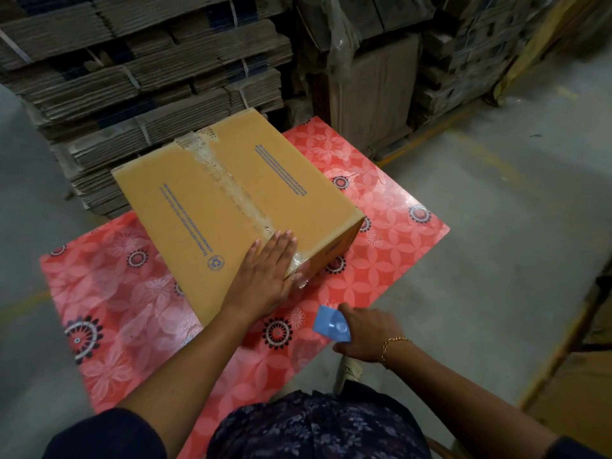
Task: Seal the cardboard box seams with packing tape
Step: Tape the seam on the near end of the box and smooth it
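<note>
A closed brown cardboard box (212, 207) lies on a red flowered table (390, 226). Clear packing tape (228, 183) runs wrinkled along the box's centre seam and folds over the near edge. My left hand (268, 276) lies flat, fingers together, on the near end of that tape at the box's corner. My right hand (364, 332) is off the box, above the table's near right edge, gripping a blue tape dispenser (331, 324). The tape roll itself is hidden by the hand.
Strapped stacks of flattened cartons (142, 71) stand behind the table. More cardboard wrapped in plastic (371, 87) stands at the back right. Grey concrete floor (513, 210) lies to the right, with a wooden frame (563, 342) at the right edge.
</note>
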The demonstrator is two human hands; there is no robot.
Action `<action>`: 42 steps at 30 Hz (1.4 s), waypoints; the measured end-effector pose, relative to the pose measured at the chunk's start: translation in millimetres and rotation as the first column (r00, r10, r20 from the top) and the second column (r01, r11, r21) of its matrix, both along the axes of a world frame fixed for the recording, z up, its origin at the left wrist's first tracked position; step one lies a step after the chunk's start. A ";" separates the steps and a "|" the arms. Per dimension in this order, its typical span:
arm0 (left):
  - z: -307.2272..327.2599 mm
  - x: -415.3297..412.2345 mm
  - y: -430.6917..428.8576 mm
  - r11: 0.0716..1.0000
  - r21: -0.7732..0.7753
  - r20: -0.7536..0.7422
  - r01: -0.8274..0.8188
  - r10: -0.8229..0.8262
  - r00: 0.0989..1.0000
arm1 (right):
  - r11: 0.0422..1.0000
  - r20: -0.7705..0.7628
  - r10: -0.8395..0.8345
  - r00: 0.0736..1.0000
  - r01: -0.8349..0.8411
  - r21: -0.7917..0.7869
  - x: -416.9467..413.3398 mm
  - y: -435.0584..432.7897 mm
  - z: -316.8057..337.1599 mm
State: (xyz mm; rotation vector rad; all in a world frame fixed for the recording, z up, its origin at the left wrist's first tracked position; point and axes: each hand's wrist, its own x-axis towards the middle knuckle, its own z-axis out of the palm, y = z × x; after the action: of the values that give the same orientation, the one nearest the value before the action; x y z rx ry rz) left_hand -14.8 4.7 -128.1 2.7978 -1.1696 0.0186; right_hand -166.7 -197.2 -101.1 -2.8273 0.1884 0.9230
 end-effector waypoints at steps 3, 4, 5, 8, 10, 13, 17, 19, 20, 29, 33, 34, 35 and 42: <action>3.4 10.3 0.3 1.000 -0.011 0.010 0.004 -0.004 1.000 | 0.987 0.195 0.148 0.970 -0.156 0.028 2.8 9.1 -10.4; 5.1 14.2 -0.4 1.000 -0.005 0.001 0.001 -0.001 1.000 | 0.973 0.242 0.228 0.943 -0.232 -0.011 6.4 9.9 -15.8; 5.8 17.2 -0.5 1.000 0.003 -0.004 -0.003 0.003 1.000 | 0.951 0.278 0.307 0.910 -0.306 -0.049 10.9 10.2 -20.6; 6.4 25.1 1.6 1.000 0.016 -0.010 -0.006 0.006 1.000 | 0.889 0.356 0.456 0.816 -0.439 -0.133 30.2 13.4 -28.3; 7.9 28.9 2.8 1.000 0.016 -0.011 -0.007 0.007 1.000 | 0.865 0.401 0.498 0.769 -0.475 -0.163 41.5 16.8 -34.9; 9.4 31.8 3.9 1.000 0.013 -0.019 -0.012 0.013 1.000 | 0.853 0.425 0.516 0.744 -0.491 -0.176 48.2 19.7 -50.1; 10.0 31.8 3.5 0.999 0.033 -0.011 -0.010 0.011 1.000 | 0.850 0.460 0.520 0.719 -0.489 -0.196 40.9 19.4 -67.2; 9.6 31.7 3.2 0.999 0.038 -0.013 -0.011 0.012 1.000 | 0.850 0.471 0.518 0.714 -0.489 -0.194 35.7 15.4 -73.7; 9.7 31.7 3.0 0.999 0.036 -0.013 -0.013 0.013 1.000 | 0.852 0.477 0.514 0.713 -0.487 -0.190 33.3 13.0 -76.8; 7.9 31.3 3.0 1.000 0.021 0.020 -0.006 0.006 1.000 | 0.971 0.622 -0.090 0.777 -0.070 0.229 40.8 6.7 -48.1; 8.8 31.7 3.6 1.000 0.017 0.011 0.002 -0.002 1.000 | 0.360 -0.002 -0.759 0.651 0.421 0.832 91.3 12.8 -24.6; 9.4 31.7 3.6 1.000 0.018 0.011 0.003 -0.004 1.000 | 0.222 -0.131 -0.768 0.626 0.454 0.863 102.8 14.1 -23.3; 9.6 32.0 3.3 1.000 0.017 0.007 0.003 -0.003 1.000 | 0.143 -0.206 -0.761 0.616 0.468 0.872 110.7 15.2 -25.6; 8.9 32.9 3.2 1.000 0.008 -0.007 0.018 -0.017 1.000 | 0.089 -0.174 -0.764 0.621 0.369 0.925 107.7 22.3 -27.1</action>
State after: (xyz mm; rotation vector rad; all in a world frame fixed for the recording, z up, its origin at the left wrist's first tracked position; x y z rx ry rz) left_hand 18.1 7.9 -119.2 2.7923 -1.1954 0.0033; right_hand -59.0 -174.9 -128.2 -1.4726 0.5241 0.1165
